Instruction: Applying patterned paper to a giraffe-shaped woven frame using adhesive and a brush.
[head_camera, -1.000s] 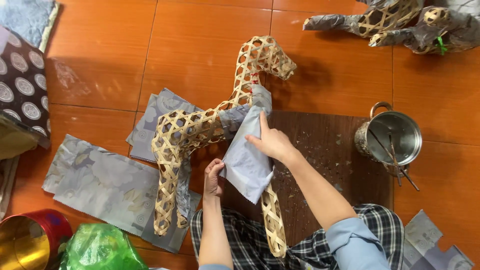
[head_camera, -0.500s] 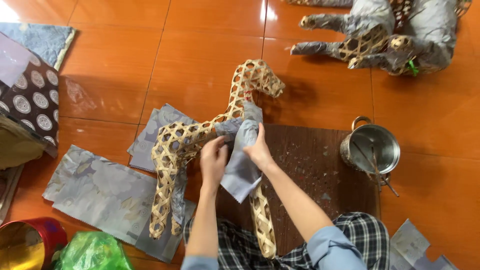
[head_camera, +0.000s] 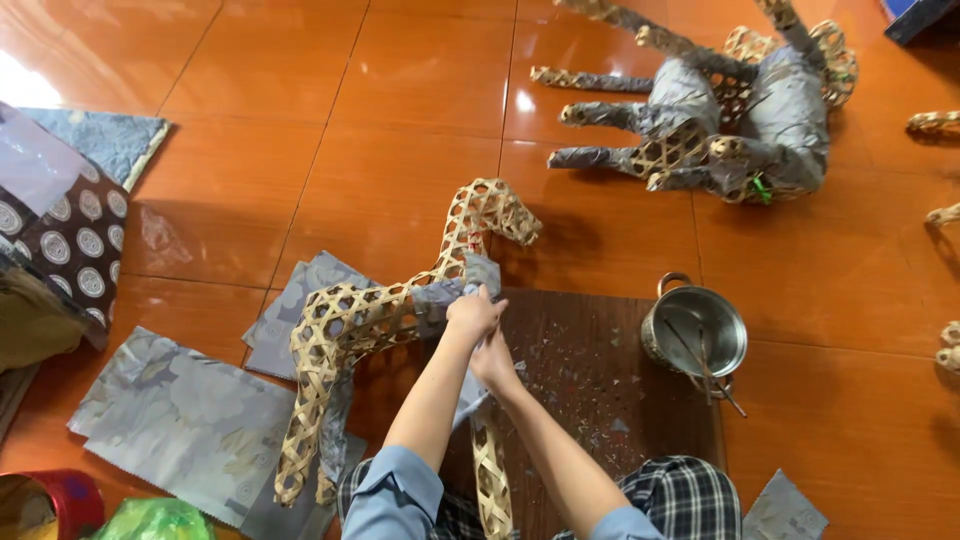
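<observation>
Hands: left hand (head_camera: 473, 314) and right hand (head_camera: 495, 364), fingers pressed on soft grey paper (head_camera: 478, 275) wrapping light, stiff bamboo frame (head_camera: 370, 320); grip its struts.

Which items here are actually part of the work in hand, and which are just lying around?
In use:
left hand and right hand, pressing the grey paper piece
woven bamboo animal frame
dark work board
metal pot
grey paper sheets

Lying about:
paper-covered animal figure
patterned fabric
green bag
</observation>
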